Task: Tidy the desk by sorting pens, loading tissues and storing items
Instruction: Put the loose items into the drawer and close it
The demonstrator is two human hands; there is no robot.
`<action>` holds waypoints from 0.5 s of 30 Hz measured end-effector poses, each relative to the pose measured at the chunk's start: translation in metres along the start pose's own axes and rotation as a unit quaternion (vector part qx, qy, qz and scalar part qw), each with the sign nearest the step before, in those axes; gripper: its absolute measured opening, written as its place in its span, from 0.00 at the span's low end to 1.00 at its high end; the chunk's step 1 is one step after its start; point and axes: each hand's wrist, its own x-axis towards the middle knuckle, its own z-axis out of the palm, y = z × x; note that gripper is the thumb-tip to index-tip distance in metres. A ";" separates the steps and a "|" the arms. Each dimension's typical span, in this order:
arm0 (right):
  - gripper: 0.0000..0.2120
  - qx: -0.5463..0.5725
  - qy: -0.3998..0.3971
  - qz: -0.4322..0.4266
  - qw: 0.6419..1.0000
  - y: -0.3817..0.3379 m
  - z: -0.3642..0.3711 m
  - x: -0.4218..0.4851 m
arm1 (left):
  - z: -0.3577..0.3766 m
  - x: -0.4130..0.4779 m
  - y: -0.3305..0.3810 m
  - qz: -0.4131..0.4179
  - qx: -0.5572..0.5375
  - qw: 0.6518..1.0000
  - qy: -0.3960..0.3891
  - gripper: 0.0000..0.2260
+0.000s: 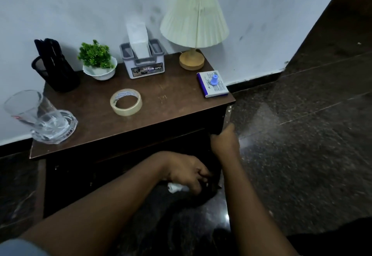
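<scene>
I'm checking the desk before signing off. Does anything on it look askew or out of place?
The glass at the front left corner of the desk leans to the left inside a clear dish instead of standing upright, close to the edge. Nothing looks spilled or broken.

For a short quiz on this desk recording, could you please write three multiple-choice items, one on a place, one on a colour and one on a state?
1. Where is the tape roll? A on the floor; B on the desk top, in front of the tissue box; C inside the glass.
2. The lampshade is: A cream; B red; C black.
3. The left hand: A lies flat; B holds a glass; C grips a white cylinder.
B: it lies mid-desk. A: its pleats are pale cream. C: the fingers curl round it.
</scene>
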 end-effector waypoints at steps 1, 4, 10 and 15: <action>0.22 -0.033 0.004 -0.007 0.999 0.005 -0.005 0.002 | 0.000 0.009 0.006 0.009 0.035 0.999 -0.003 0.22; 0.20 -0.068 -0.023 -0.046 0.996 0.020 -0.022 0.012 | -0.014 0.027 0.026 0.046 0.180 0.978 0.093 0.16; 0.16 -0.086 -0.086 -0.075 0.990 0.036 -0.058 0.043 | -0.030 0.063 0.055 0.058 0.195 0.959 0.197 0.41; 0.07 -0.140 -0.110 -0.081 0.981 0.040 -0.083 0.074 | -0.014 0.085 0.067 0.100 0.217 0.957 0.163 0.43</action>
